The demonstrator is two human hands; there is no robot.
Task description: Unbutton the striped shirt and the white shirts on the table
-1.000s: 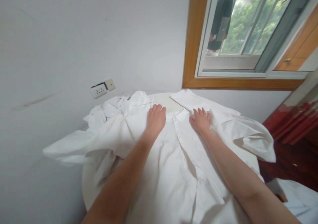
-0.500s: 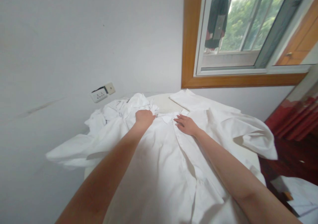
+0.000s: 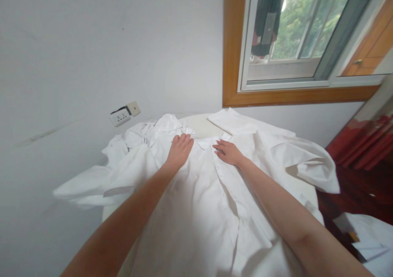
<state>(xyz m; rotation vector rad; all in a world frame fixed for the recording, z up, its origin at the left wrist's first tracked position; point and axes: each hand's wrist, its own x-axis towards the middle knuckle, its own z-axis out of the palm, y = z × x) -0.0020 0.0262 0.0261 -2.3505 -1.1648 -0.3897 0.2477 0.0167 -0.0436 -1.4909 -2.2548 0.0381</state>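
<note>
A white button-front garment (image 3: 190,195), a shirt or coat, lies spread over the table with its collar (image 3: 206,143) at the far end. Its front opening runs down toward me, and its sleeves reach out to both sides. My left hand (image 3: 180,149) rests on the cloth left of the collar, fingers stretched forward and lying flat. At the right side of the collar, my right hand (image 3: 227,151) lies on the front edge with its fingers extended. Neither hand visibly grips the cloth.
Crumpled white cloth (image 3: 141,133) is heaped at the back left, below a wall socket (image 3: 120,117). A folded white piece (image 3: 248,123) lies at the back right. The wall and a wood-framed window (image 3: 231,64) border the table (image 3: 199,126). More white items (image 3: 373,236) sit low at right.
My left hand has gone from curled on the cloth to flat, with its fingers stretched out. My right hand stays at the collar. The view has shifted slightly.
</note>
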